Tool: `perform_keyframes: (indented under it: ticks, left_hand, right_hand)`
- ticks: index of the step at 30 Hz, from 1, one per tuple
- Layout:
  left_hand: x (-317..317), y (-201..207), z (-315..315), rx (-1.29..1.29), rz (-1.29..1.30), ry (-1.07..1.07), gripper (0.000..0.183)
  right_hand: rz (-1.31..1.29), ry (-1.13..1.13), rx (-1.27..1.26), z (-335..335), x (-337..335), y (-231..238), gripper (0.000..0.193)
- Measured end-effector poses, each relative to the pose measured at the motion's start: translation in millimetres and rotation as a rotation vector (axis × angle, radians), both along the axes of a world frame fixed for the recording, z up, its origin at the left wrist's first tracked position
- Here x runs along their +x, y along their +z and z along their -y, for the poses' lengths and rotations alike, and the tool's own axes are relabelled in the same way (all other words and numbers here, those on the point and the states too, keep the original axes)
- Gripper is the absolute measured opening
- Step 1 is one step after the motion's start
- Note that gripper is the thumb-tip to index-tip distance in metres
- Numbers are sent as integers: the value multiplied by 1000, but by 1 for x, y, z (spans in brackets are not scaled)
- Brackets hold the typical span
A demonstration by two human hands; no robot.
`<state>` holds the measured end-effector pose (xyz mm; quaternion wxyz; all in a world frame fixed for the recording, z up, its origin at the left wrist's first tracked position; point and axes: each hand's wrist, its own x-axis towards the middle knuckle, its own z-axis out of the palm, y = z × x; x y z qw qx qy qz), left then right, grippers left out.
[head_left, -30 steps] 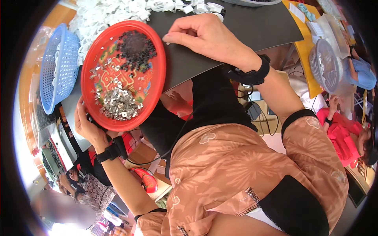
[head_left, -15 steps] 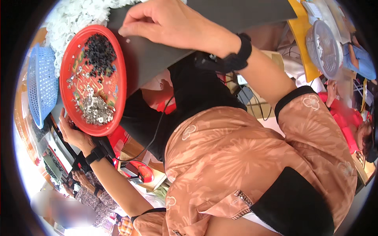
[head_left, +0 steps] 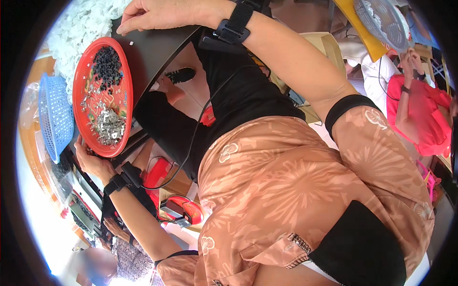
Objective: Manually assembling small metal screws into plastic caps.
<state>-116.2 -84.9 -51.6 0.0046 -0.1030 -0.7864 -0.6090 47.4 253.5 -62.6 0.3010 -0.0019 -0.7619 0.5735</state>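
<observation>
A red oval tray (head_left: 126, 114) holds a heap of small black parts (head_left: 107, 66) at its far end and a heap of small silvery metal pieces (head_left: 109, 125) at its near end. My left hand (head_left: 94, 161) is at the tray's near rim, fingers along its outer edge and partly hidden by it. Beyond the tray, my right hand (head_left: 164, 14) hovers over the dark tabletop (head_left: 150, 52), thumb and fingertips pinched together. Whatever the pinch holds is too small or hidden. A tiny white piece (head_left: 131, 43) lies on the tabletop near those fingertips.
White plastic pieces (head_left: 81, 28) form a large pile behind the tray. A blue perforated basket (head_left: 56, 117) stands left of it. At the far right are a grey basket (head_left: 381, 24) and a person in red (head_left: 420, 109). A black cable (head_left: 191, 148) hangs across my lap.
My right hand has shifted left and farther away, still pinched. The view has shifted too, and the tray appears slightly narrower. My left hand remains at the tray rim.
</observation>
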Motion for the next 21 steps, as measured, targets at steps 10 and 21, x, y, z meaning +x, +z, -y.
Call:
perform_keyframes:
  ticks: [10, 21]
  left_hand:
    - [-1, -4, 3, -2, -80, 33, 37]
    - [2, -4, 4, 22, -71, 53, 33]
  right_hand:
    - [56, -28, 112, 1, 5, 5, 25]
    - [50, -5, 100, 2, 2, 4, 25]
